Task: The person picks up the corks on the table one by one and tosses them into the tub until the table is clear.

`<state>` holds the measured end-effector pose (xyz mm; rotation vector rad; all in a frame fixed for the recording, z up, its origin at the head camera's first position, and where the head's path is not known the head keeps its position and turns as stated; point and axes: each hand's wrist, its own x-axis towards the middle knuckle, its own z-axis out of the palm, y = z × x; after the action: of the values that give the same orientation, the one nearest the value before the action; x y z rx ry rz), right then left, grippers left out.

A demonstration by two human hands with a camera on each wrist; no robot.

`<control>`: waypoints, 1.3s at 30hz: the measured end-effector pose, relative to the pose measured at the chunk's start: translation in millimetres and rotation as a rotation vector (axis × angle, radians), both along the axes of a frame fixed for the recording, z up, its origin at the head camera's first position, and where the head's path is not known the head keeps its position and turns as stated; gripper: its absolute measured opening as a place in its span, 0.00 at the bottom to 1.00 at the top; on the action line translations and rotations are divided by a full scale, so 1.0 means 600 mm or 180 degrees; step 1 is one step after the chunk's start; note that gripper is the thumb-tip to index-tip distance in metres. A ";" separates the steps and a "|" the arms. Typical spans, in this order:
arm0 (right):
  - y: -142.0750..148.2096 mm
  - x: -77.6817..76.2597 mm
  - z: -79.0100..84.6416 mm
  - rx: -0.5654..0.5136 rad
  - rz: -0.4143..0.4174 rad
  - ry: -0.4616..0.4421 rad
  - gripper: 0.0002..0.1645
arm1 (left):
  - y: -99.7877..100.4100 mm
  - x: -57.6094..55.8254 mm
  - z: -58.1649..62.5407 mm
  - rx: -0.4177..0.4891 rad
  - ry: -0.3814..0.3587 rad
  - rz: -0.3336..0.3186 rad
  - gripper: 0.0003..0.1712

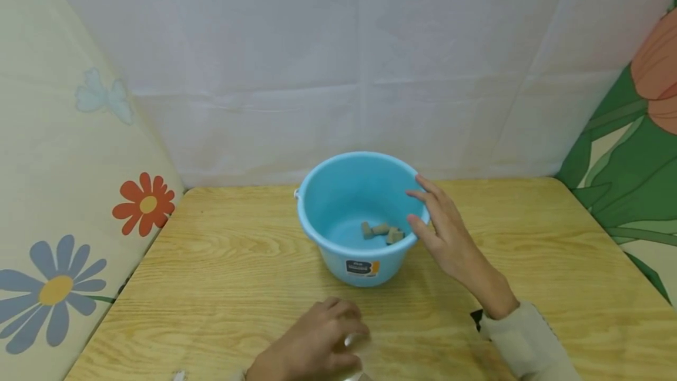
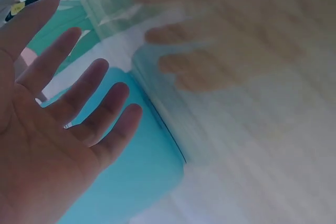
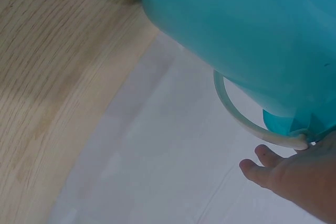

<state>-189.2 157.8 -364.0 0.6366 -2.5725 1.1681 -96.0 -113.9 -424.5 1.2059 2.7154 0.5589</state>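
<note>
A light blue bucket (image 1: pixel 365 257) stands upright on the table, its inner bottom holding several small grey-brown blocks (image 1: pixel 381 229). My right hand (image 1: pixel 449 240) is at the bucket's right rim, its fingers spread and reaching over the edge. In the right wrist view, two fingertips (image 3: pixel 257 169) show beside the pale bucket handle (image 3: pixel 241 116); the rest of that hand is cut off. My left hand (image 1: pixel 322 340) is in front of the bucket, low over the table. From the left wrist, its palm (image 2: pixel 47 156) is bare and the fingers are spread.
The wood-grain table (image 1: pixel 222 263) reaches back to a white sheet (image 1: pixel 254 75). Flower-printed panels (image 1: pixel 58 151) flank it on both sides. A small white piece (image 1: pixel 180 376) shows at the bottom edge, too cut off to identify.
</note>
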 end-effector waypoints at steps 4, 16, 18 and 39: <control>0.000 -0.001 0.000 0.0002 -0.0010 -0.0009 0.30 | 0.004 0.002 -0.001 -0.0182 -0.0068 -0.0089 0.19; 0.000 -0.002 -0.002 -0.0012 0.0003 0.0006 0.30 | 0.004 0.005 0.000 -0.0352 -0.0630 -0.0183 0.16; 0.000 -0.002 -0.002 -0.0019 0.0005 0.0008 0.30 | 0.003 0.006 0.002 -0.0343 -0.0735 -0.0180 0.17; 0.000 -0.002 -0.003 -0.0023 0.0000 0.0020 0.29 | 0.002 0.007 0.012 -0.0266 -0.0402 -0.0273 0.10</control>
<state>-190.2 158.0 -365.8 0.6376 -2.5621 1.1729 -91.9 -113.0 -417.2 1.2162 2.5429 0.4881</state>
